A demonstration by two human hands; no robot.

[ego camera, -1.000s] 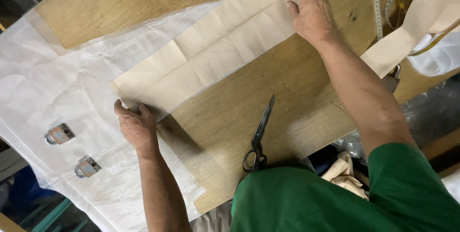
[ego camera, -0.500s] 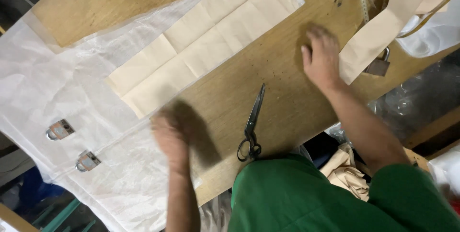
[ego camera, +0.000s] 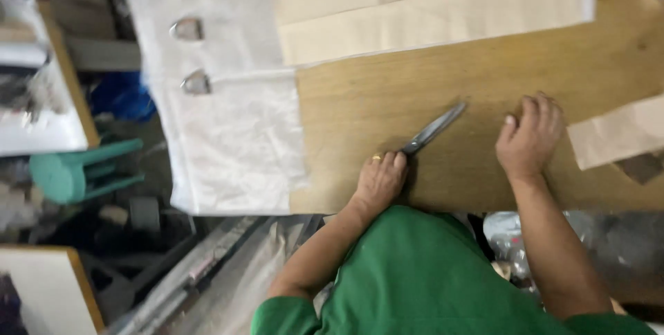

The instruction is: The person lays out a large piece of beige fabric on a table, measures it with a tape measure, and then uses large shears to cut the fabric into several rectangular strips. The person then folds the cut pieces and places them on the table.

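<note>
A cluttered workshop floor fills the left of the view, where a teal plastic stool (ego camera: 79, 172) stands beside dark clutter and a pale board. Right of it a white woven sheet (ego camera: 235, 134) hangs over the left end of the wooden desk (ego camera: 360, 106), with two metal clips (ego camera: 188, 29) lying on it one below the other. Further right, a long folded strip of beige paper (ego camera: 436, 13) lies across the far part of the desk, its left end resting on the white sheet.

Near the front edge of the desk, the person's left hand (ego camera: 379, 181), with a ring on one finger, is curled over the handle end of a pair of scissors (ego camera: 432, 129). The fingers (ego camera: 394, 162) are bent closed over the handles, which are hidden beneath them, so the exact grip cannot be told. The blades lie flat on the bare wood and point away to the right, shut.

Right of the scissors and apart from them, the right hand (ego camera: 529, 140) rests palm down on the desk, fingers slightly spread, holding nothing. Just beside it lies a piece of brown paper (ego camera: 615, 134). A green shirt (ego camera: 422, 279) fills the bottom.
</note>
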